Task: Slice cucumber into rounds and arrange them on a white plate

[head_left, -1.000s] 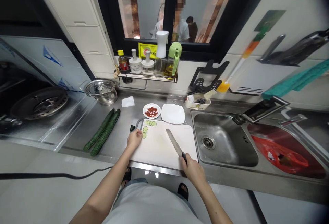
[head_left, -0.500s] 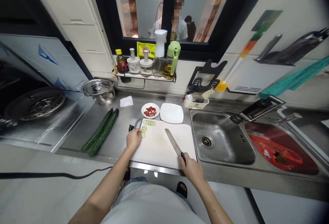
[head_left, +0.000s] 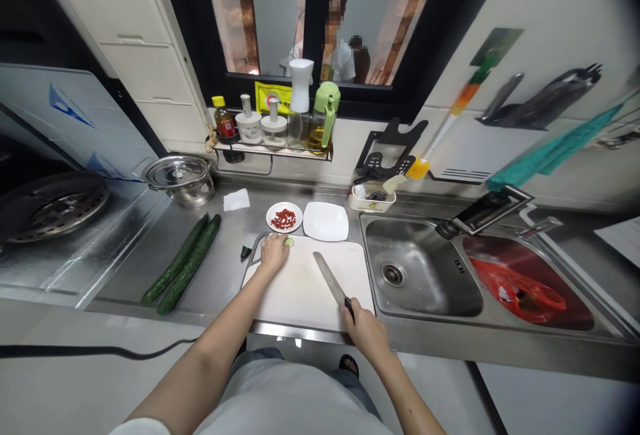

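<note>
One long steel counter (head_left: 120, 275) carries everything, with a sink (head_left: 443, 288) set in it. Flat beside the sink lies a white cutting board (head_left: 300, 295), probably stiff and best steadied at its edges. Left of it, two whole cucumbers (head_left: 193, 261) lie side by side, likely firm, weighty and slick, so easiest held around the middle. Over the board slants a kitchen knife (head_left: 329, 275), its handle wrapped in the right hand (head_left: 366, 328); the blade looks rigid, so the handle is the place to hold. Smallest, a pale cucumber slice (head_left: 289, 242) sits near the board's far left corner, beside the fingers of the lowered left hand (head_left: 274, 252); whether these pinch anything, I cannot tell. Such slices should be light, wet and bendable, best taken by the rim.
</note>
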`<state>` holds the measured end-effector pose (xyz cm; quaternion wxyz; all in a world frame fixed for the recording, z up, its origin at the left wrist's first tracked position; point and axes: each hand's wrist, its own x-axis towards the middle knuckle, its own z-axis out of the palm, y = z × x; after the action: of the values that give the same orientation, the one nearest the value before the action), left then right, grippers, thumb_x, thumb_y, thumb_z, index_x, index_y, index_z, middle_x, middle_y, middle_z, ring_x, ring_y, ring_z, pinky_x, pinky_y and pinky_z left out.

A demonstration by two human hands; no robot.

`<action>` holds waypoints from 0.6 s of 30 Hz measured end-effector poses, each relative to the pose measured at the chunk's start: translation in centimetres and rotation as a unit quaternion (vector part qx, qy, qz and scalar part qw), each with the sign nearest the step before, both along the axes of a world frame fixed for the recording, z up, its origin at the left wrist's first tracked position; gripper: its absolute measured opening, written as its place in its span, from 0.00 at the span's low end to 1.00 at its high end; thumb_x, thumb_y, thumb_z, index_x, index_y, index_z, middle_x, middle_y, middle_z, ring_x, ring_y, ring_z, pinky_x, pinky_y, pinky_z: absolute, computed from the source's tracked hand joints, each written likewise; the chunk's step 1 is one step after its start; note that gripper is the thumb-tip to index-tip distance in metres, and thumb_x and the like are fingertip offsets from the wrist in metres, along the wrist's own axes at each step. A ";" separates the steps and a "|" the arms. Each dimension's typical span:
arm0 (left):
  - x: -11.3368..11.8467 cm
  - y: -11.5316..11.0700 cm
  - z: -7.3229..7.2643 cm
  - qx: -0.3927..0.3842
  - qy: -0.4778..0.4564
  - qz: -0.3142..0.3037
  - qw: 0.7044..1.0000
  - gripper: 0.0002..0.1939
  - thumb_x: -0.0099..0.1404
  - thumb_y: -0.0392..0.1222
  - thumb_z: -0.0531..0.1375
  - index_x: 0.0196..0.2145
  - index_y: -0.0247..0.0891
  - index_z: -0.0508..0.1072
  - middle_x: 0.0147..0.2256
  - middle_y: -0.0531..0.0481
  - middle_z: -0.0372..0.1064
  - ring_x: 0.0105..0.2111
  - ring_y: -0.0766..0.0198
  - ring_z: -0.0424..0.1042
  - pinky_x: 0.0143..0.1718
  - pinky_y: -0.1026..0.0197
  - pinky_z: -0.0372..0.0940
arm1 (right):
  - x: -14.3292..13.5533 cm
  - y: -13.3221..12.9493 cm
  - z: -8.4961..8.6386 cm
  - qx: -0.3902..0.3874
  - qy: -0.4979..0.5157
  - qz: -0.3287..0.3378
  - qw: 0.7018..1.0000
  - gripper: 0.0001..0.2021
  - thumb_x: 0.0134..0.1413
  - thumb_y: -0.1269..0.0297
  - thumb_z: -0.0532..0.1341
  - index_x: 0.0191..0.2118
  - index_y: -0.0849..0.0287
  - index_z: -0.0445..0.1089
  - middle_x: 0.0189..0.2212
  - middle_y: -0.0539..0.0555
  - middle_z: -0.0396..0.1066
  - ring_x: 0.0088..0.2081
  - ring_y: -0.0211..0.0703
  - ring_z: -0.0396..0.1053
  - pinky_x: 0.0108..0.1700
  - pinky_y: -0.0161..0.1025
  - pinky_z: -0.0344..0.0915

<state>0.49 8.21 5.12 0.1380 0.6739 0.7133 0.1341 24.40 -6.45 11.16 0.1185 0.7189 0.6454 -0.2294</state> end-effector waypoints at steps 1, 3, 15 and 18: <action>0.2 0.2 0.0 -0.002 0.011 -0.004 1.000 0.15 0.63 0.41 0.53 0.47 0.43 0.71 0.44 0.44 0.67 0.47 0.54 0.63 0.48 0.55 0.55 | 0.1 0.0 -0.1 0.001 0.001 0.000 1.000 0.16 0.64 0.57 0.44 0.47 0.58 0.62 0.37 0.60 0.74 0.41 0.47 0.72 0.35 0.35 0.58; 0.5 0.5 0.0 -0.009 0.030 -0.012 0.999 0.15 0.63 0.42 0.52 0.46 0.42 0.71 0.44 0.43 0.67 0.47 0.54 0.62 0.48 0.54 0.55 | 0.2 0.0 -0.2 0.001 0.000 -0.001 1.000 0.16 0.64 0.56 0.44 0.48 0.58 0.62 0.37 0.60 0.74 0.41 0.47 0.72 0.35 0.36 0.58; 0.3 1.1 -0.5 -0.015 -0.043 -0.007 0.999 0.09 0.63 0.35 0.53 0.40 0.39 0.70 0.39 0.44 0.70 0.43 0.58 0.65 0.46 0.58 0.56 | 0.1 0.1 0.0 -0.009 0.002 -0.005 1.000 0.17 0.64 0.57 0.44 0.50 0.59 0.61 0.37 0.61 0.74 0.42 0.48 0.71 0.36 0.37 0.58; 0.1 0.9 -0.6 -0.027 -0.111 0.001 0.993 0.09 0.62 0.35 0.54 0.39 0.38 0.71 0.37 0.47 0.72 0.40 0.61 0.68 0.42 0.62 0.58 | 0.0 0.1 0.1 -0.007 0.003 -0.007 1.000 0.17 0.64 0.57 0.44 0.49 0.59 0.61 0.37 0.61 0.74 0.42 0.48 0.71 0.37 0.37 0.58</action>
<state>0.58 9.11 4.55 0.2348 0.6503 0.6974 0.1888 24.40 -6.36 11.28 0.1201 0.7216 0.6394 -0.2366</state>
